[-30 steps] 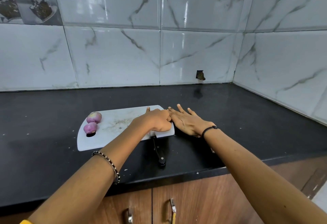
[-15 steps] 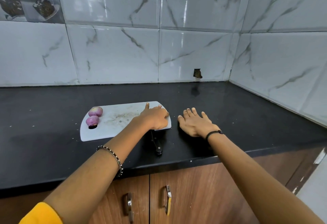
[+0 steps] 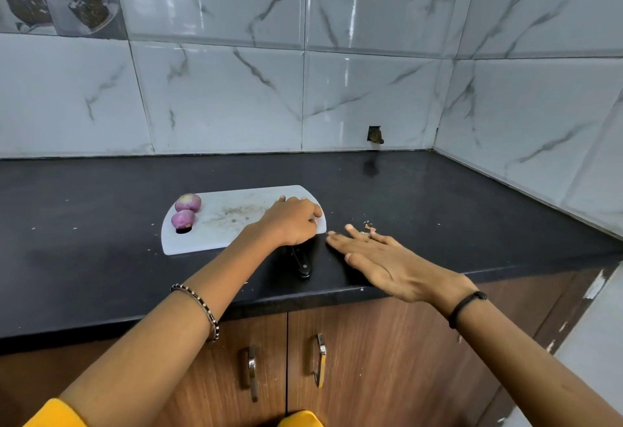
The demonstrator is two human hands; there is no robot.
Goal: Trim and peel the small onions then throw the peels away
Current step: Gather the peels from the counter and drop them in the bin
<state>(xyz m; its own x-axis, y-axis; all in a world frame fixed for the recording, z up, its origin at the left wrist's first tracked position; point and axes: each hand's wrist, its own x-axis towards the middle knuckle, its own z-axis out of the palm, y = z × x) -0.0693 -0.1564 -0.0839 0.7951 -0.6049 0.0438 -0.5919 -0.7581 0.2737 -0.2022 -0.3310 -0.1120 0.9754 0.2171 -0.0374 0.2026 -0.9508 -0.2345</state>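
Note:
Two peeled purple small onions [image 3: 187,203] [image 3: 182,219] sit at the left end of the white cutting board [image 3: 215,234] on the black counter. My left hand [image 3: 292,221] lies over the board's right end with its fingers curled around that edge. A black knife handle [image 3: 302,264] pokes out toward me from beneath that hand, and the blade is hidden. My right hand [image 3: 387,261] is flat, palm down, just right of the board, its straight fingers pointing left. A few small peel scraps [image 3: 368,226] lie on the counter beside its fingertips.
The counter [image 3: 101,258] runs into a tiled corner at the right, with a small hole in the back wall tile [image 3: 375,134]. Wooden cabinet doors with metal handles [image 3: 321,361] are below the front edge. Crumbs dot the board and counter.
My right hand moved from beside my left hand out to the right, then swung round with its fingers pointing left near the scraps. My left hand stayed on the board's end.

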